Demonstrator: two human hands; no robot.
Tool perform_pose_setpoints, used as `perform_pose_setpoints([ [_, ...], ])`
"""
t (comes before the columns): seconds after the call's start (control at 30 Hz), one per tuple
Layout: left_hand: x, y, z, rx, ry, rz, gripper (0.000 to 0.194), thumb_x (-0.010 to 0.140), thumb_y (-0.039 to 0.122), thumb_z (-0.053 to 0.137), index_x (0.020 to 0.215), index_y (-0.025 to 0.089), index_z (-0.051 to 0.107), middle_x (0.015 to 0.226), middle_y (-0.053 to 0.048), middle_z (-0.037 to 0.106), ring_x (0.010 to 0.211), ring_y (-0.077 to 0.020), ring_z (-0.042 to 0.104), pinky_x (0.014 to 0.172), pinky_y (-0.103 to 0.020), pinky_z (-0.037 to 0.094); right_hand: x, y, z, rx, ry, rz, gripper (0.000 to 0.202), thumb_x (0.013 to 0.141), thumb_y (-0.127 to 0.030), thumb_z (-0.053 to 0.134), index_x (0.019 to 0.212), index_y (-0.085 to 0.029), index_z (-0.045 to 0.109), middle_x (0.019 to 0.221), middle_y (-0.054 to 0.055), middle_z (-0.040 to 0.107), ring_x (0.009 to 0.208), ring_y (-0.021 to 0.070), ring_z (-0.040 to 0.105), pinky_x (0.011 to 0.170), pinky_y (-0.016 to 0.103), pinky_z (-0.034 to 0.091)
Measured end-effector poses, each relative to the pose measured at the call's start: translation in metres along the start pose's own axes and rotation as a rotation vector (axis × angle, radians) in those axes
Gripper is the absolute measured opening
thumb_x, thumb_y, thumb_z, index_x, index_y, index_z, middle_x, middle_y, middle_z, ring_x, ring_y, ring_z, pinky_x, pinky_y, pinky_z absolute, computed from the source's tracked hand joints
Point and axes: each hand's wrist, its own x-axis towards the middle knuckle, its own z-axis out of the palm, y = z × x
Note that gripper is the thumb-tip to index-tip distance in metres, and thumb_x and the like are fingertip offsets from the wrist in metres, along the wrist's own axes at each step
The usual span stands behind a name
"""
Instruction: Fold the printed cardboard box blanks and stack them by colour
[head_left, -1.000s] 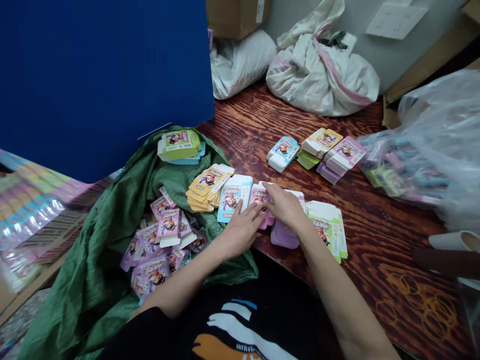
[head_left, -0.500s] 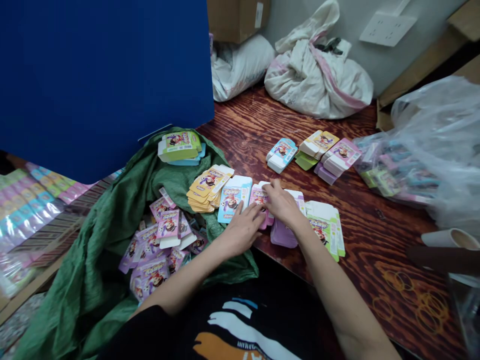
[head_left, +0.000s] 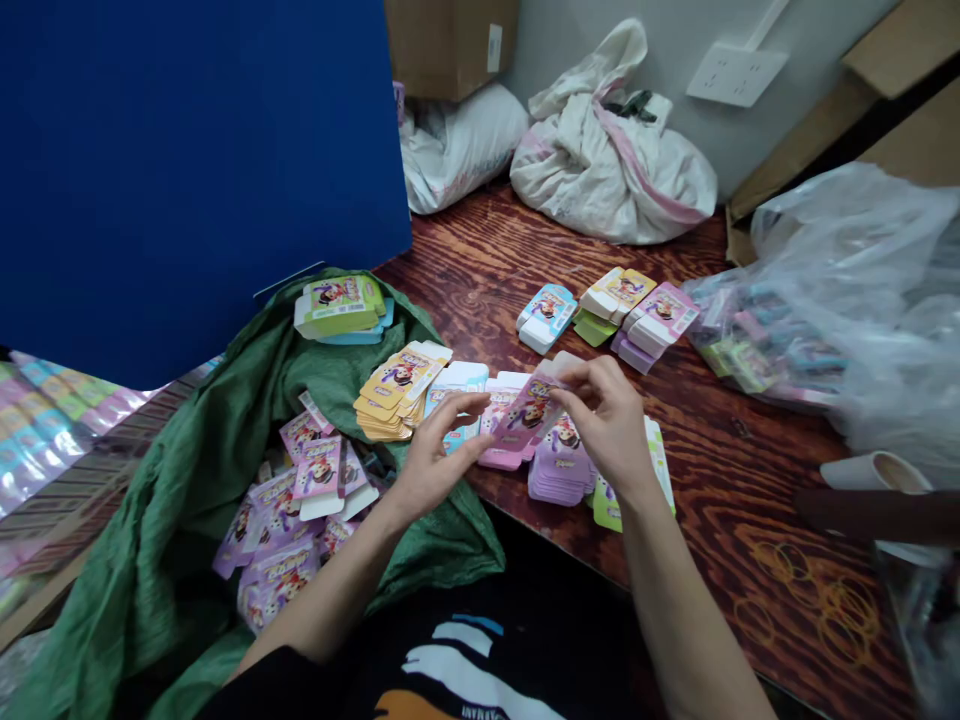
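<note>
I see the right hand [head_left: 611, 430] with its fingers pinched on the upper end of a pink carton [head_left: 527, 415], tilted above the bench [head_left: 735, 480] at its near edge. The left hand [head_left: 439, 450] is half spread, thumb and fingers parted; its thumb tip is at the carton's lower left side, and I cannot tell whether it touches. Along the near edge, left to right, I have a yellow stack [head_left: 397, 388], a blue stack [head_left: 466, 377], a pink stack [head_left: 501, 459], a purple stack [head_left: 561, 475] and a green stack [head_left: 661, 462]. A green sack [head_left: 442, 530] drapes the near left corner; a white bag [head_left: 611, 175] sits toward the far edge.
</note>
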Motion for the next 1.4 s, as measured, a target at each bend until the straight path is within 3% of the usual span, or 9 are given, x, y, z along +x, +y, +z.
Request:
perform_pose_setpoints([
  [0.13,0.000,0.005,0.009,-0.363,-0.346,-0.210,0.092,0.074,0.058,0.086,0.151,0.025,0.049,0.152,-0.014,0.053,0.142,-0.0352,0.048,0.117,-0.047,0.042,-0.017,-0.035,-0.007,0.069,-0.122,-0.118,0.011,0.092,-0.013,0.066,0.088,-0.023,0.063,0.089,0.002,0.056,0.079,0.0169,0.057,0.068,0.029,0.046],
  [0.27,-0.001,0.011,0.021,-0.471,-0.546,-0.293,0.087,0.073,0.066,0.082,0.141,0.017,0.059,0.137,-0.014,0.063,0.135,-0.0376,0.053,0.115,-0.050,0.041,-0.032,-0.054,-0.006,0.086,-0.236,-0.185,0.014,0.096,-0.009,0.060,0.092,-0.022,0.062,0.095,0.003,0.057,0.090,0.0174,0.059,0.078,0.030,0.046],
  [0.57,-0.010,0.012,0.028,-0.304,-0.549,-0.376,0.066,0.070,0.068,0.082,0.103,0.013,0.071,0.091,-0.006,0.066,0.099,-0.0270,0.060,0.093,-0.037,0.050,-0.051,-0.053,-0.008,0.160,-0.230,-0.123,0.014,0.097,-0.013,0.061,0.086,-0.021,0.057,0.093,0.002,0.058,0.084,0.0152,0.057,0.072,0.029,0.044],
  [0.73,-0.010,0.011,0.030,-0.341,-0.452,-0.400,0.061,0.067,0.063,0.087,0.100,0.013,0.073,0.089,-0.006,0.069,0.094,-0.0249,0.063,0.091,-0.035,0.050,-0.050,-0.049,-0.023,0.257,-0.251,-0.117,0.007,0.097,-0.019,0.063,0.091,-0.023,0.065,0.098,0.004,0.064,0.091,0.0175,0.063,0.076,0.030,0.050],
  [0.83,-0.010,0.009,0.027,-0.333,-0.368,-0.417,0.060,0.065,0.060,0.089,0.100,0.014,0.075,0.090,-0.006,0.072,0.090,-0.0232,0.064,0.090,-0.033,0.051,-0.027,-0.025,-0.051,0.246,-0.121,-0.055,0.009,0.093,-0.026,0.067,0.101,-0.023,0.071,0.103,0.005,0.069,0.084,0.0173,0.064,0.068,0.030,0.052],
  [0.93,-0.012,0.009,0.022,-0.281,-0.312,-0.424,0.060,0.064,0.063,0.089,0.097,0.014,0.076,0.090,-0.007,0.074,0.087,-0.0223,0.065,0.092,-0.034,0.051,0.023,0.021,-0.094,-0.017,0.196,0.143,0.013,0.089,-0.031,0.066,0.095,-0.021,0.072,0.085,0.003,0.070,0.068,0.0157,0.061,0.062,0.029,0.051],
  [1.07,-0.018,0.014,0.015,-0.229,-0.348,-0.456,0.070,0.065,0.072,0.083,0.103,0.014,0.077,0.092,-0.009,0.075,0.086,-0.0227,0.065,0.090,-0.035,0.053,0.103,0.080,-0.165,-0.381,0.492,0.419,0.015,0.080,-0.015,0.061,0.091,-0.014,0.071,0.093,0.010,0.074,0.084,0.0226,0.068,0.080,0.035,0.052],
  [1.23,-0.028,0.011,0.007,-0.123,-0.442,-0.493,0.080,0.068,0.078,0.076,0.116,0.015,0.075,0.107,-0.013,0.075,0.098,-0.0291,0.067,0.105,-0.045,0.049,0.146,0.114,-0.245,-0.673,0.580,0.650,0.048,0.078,-0.012,0.071,0.125,-0.003,0.065,0.138,0.034,0.059,0.136,0.0387,0.051,0.106,0.046,0.037],
  [1.4,-0.039,-0.011,0.002,-0.091,-0.385,-0.581,0.093,0.068,0.078,0.077,0.138,0.018,0.063,0.134,-0.017,0.069,0.126,-0.0386,0.061,0.114,-0.051,0.043,0.143,0.151,-0.280,-0.834,0.512,0.756,0.087,0.078,-0.024,0.085,0.147,0.009,0.043,0.139,0.051,0.046,0.138,0.0449,0.049,0.097,0.053,0.037],
])
